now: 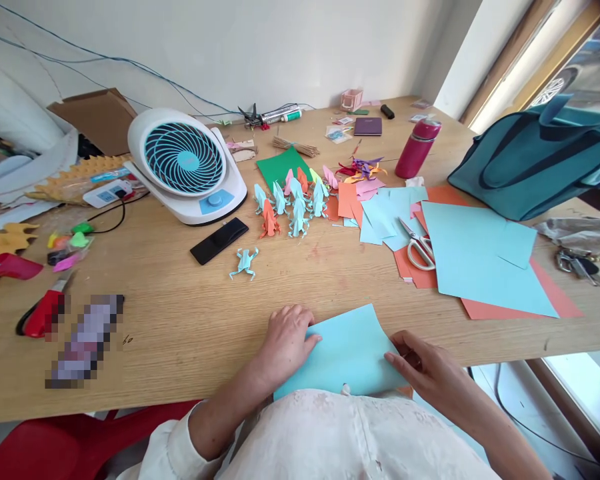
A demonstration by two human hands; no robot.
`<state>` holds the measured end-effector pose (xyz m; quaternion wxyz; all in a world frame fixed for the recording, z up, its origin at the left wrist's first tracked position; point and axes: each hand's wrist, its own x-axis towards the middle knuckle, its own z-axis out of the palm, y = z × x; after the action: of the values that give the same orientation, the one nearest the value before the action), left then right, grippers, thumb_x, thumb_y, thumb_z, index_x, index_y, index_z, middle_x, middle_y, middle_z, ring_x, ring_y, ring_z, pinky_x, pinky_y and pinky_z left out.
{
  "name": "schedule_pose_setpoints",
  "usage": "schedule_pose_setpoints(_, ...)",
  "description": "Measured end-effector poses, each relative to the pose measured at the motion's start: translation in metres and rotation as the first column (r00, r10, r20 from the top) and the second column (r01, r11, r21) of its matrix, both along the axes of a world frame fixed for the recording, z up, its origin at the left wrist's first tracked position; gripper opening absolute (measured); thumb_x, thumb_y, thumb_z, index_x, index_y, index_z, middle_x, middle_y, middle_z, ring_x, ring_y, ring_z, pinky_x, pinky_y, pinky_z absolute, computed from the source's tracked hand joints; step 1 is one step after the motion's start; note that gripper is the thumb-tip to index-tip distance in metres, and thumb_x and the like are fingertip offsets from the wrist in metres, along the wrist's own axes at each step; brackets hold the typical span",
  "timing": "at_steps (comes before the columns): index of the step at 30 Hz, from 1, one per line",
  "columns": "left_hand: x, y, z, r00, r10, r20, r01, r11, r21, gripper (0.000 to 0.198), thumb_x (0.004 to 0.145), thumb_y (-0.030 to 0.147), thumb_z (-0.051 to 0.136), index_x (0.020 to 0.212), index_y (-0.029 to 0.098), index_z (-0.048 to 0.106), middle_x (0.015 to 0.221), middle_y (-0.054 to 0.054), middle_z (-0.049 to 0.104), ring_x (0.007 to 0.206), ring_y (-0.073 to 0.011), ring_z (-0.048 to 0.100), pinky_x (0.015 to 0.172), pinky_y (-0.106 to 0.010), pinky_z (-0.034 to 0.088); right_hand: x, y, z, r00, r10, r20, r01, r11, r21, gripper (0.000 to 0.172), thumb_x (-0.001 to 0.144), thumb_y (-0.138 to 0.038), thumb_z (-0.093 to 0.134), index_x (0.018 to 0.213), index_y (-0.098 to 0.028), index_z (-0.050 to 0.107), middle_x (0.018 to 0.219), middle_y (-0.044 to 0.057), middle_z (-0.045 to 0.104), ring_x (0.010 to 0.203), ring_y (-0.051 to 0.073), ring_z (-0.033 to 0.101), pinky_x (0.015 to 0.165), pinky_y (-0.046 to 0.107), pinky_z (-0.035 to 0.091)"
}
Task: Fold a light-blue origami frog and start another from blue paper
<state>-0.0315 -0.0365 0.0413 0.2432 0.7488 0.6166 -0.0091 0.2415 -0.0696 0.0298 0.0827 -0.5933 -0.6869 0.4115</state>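
Observation:
A light blue sheet of paper [350,353] lies at the table's front edge, close against my body. My left hand [291,340] rests on its left side, palm down, fingers extended over the edge and thumb on the sheet. At the right edge, my right hand [420,363] pinches the paper between thumb and curled fingers. A bit of orange paper [407,391] shows under the sheet's lower right corner. Beyond my left hand sits a light blue folded paper frog [243,263]. Several more folded paper figures [297,207] in blue, orange and pink stand grouped farther back.
Scissors [420,253] lie on paper scraps, left of a large blue sheet [480,260]. A magenta bottle [418,148] and teal bag [535,160] stand back right. At left are a fan [185,160], black phone [219,241] and red-handled knife [45,310].

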Motion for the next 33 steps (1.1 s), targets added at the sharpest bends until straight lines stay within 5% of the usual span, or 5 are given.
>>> schedule_pose_setpoints(5,-0.013,0.012,0.014,0.996,-0.026,0.089,0.024,0.999,0.029,0.011,0.087,0.031,0.062,0.085,0.021,0.066,0.099,-0.004,0.066,0.102,-0.0237,0.056,0.086,-0.035,0.040,-0.005,0.009,0.004,0.987,-0.120,-0.112,0.125,0.991,0.047,0.032,0.093,-0.054,0.046,0.103,-0.025,0.056,0.098,0.005,0.066,0.087,0.021,0.062,0.070,0.033,0.050)
schedule_pose_setpoints(9,-0.019,0.029,0.036,0.970,-0.024,0.240,0.024,1.000,0.003,0.011,0.087,0.028,0.059,0.081,0.020,0.063,0.088,-0.001,0.069,0.087,-0.0184,0.061,0.075,-0.028,0.041,-0.010,0.041,0.006,0.925,-0.181,-0.334,0.207,0.977,0.045,0.049,0.089,-0.056,0.055,0.127,-0.026,0.053,0.127,0.010,0.061,0.114,0.026,0.058,0.085,0.036,0.053)
schedule_pose_setpoints(13,-0.018,0.041,0.057,0.954,0.013,0.299,-0.025,0.999,0.038,0.011,0.085,0.029,0.060,0.079,0.020,0.064,0.087,0.000,0.070,0.082,-0.0174,0.061,0.068,-0.026,0.039,-0.021,0.078,0.014,0.828,-0.055,-0.558,0.044,0.998,-0.033,0.046,0.088,-0.056,0.057,0.120,-0.023,0.064,0.105,0.007,0.071,0.096,0.025,0.065,0.079,0.035,0.053)
schedule_pose_setpoints(18,-0.019,0.050,0.071,0.951,0.044,0.307,-0.064,0.996,0.055,0.007,0.083,0.025,0.060,0.082,0.021,0.065,0.091,0.000,0.071,0.085,-0.0178,0.062,0.068,-0.025,0.040,-0.037,0.106,0.015,0.716,-0.146,-0.683,0.072,0.988,-0.136,0.041,0.081,-0.057,0.066,0.096,-0.020,0.072,0.086,0.003,0.072,0.079,0.023,0.066,0.068,0.033,0.053)
schedule_pose_setpoints(33,-0.016,0.078,0.061,0.953,0.052,0.298,-0.084,0.992,0.095,0.022,0.088,0.034,0.056,0.073,0.018,0.062,0.069,0.002,0.061,0.066,-0.0137,0.053,0.061,-0.025,0.033,-0.045,0.133,-0.001,0.590,-0.348,-0.729,0.198,0.937,-0.287,0.031,0.069,-0.047,0.081,0.082,-0.020,0.075,0.081,0.003,0.074,0.072,0.019,0.065,0.063,0.030,0.052)
